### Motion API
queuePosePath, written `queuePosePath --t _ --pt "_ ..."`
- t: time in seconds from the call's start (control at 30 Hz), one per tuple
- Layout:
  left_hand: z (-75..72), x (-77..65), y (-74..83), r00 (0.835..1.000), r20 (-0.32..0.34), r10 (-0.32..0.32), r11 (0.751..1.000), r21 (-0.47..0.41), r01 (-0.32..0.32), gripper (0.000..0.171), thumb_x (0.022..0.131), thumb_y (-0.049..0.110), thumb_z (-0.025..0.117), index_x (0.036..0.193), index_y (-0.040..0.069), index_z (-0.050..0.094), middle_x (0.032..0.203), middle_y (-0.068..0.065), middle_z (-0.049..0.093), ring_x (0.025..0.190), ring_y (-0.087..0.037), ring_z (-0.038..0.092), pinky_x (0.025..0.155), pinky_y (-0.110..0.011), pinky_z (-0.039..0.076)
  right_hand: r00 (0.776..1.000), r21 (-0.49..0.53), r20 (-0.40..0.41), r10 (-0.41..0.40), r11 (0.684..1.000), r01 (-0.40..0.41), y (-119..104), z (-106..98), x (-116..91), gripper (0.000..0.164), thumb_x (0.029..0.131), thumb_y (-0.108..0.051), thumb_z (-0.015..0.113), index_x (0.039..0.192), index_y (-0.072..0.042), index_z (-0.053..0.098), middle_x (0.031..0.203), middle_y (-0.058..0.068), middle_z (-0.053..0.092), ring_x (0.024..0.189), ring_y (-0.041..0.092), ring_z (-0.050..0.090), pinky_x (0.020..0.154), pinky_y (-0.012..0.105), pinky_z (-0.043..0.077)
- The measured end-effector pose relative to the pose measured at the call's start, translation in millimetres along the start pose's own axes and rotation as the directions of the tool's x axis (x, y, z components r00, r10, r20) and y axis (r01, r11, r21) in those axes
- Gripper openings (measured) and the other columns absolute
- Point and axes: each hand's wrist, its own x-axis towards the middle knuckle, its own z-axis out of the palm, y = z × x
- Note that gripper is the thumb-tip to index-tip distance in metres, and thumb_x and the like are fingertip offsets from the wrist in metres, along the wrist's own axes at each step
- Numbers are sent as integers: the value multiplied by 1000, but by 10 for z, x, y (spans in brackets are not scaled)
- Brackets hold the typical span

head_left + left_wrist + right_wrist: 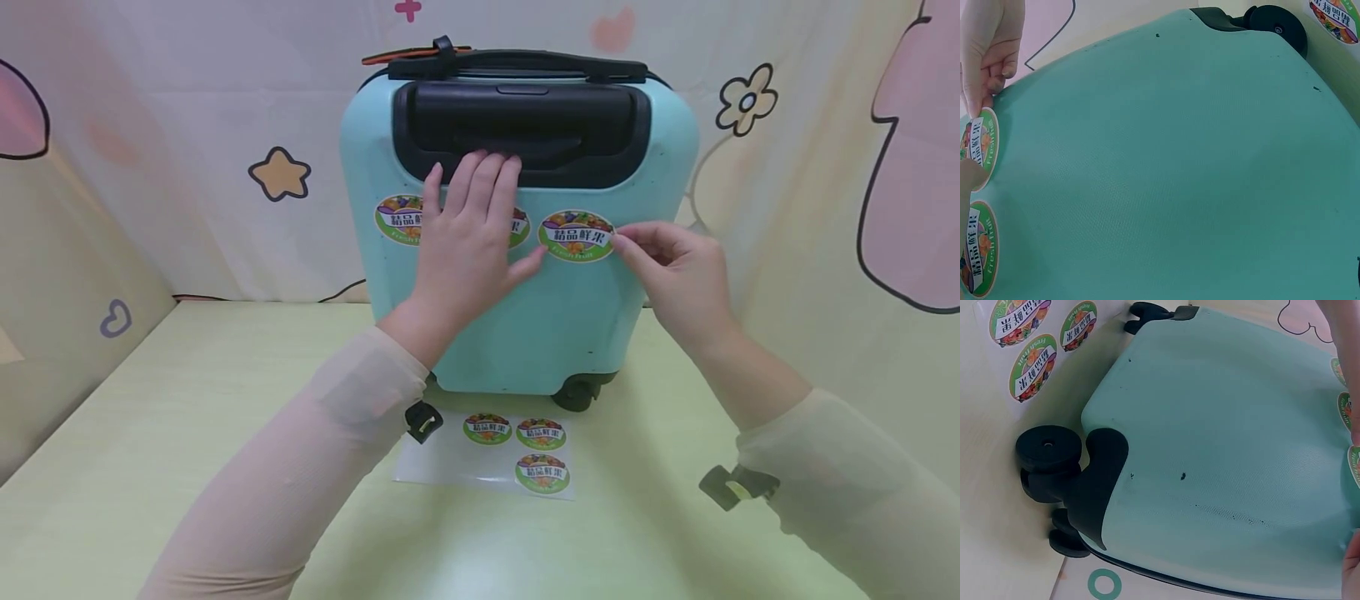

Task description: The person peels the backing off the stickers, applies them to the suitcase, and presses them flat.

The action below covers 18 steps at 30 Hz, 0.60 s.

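Observation:
A light teal suitcase (517, 333) stands upright, its broad face toward me. Three oval fruit stickers form a row below the black handle recess (525, 125). The right-hand sticker (576, 236) has its right edge pinched between thumb and forefinger of my right hand (678, 279). My left hand (472, 225) lies against the suitcase, fingers straight up to the recess and thumb at that sticker's left edge. This hand covers most of the middle sticker (520, 227) and part of the left sticker (393, 218). In the left wrist view, the thumb overlaps the pinched sticker (988, 140).
A white sticker sheet (457, 471) with several oval stickers lies on the pale table (225, 400) before the suitcase. Black wheels (576, 393) support the suitcase's base. A patterned cloth (210, 167) hangs behind. Dark clips (423, 422) are on both sleeves.

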Motion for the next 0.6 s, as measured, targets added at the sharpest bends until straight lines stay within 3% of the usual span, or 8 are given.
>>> queuePosePath --t 0.6 --pt "34 0 -1 1000 -22 -9 1000 -13 9 77 82 53 59 137 3 37 138 -14 39 130 -28 27 110 -47 7 1000 -19 -21 -21 1000 21 11 26 6 31 89 -26 63 104 1 69 92 7 67 75 13 56 69 14 47"
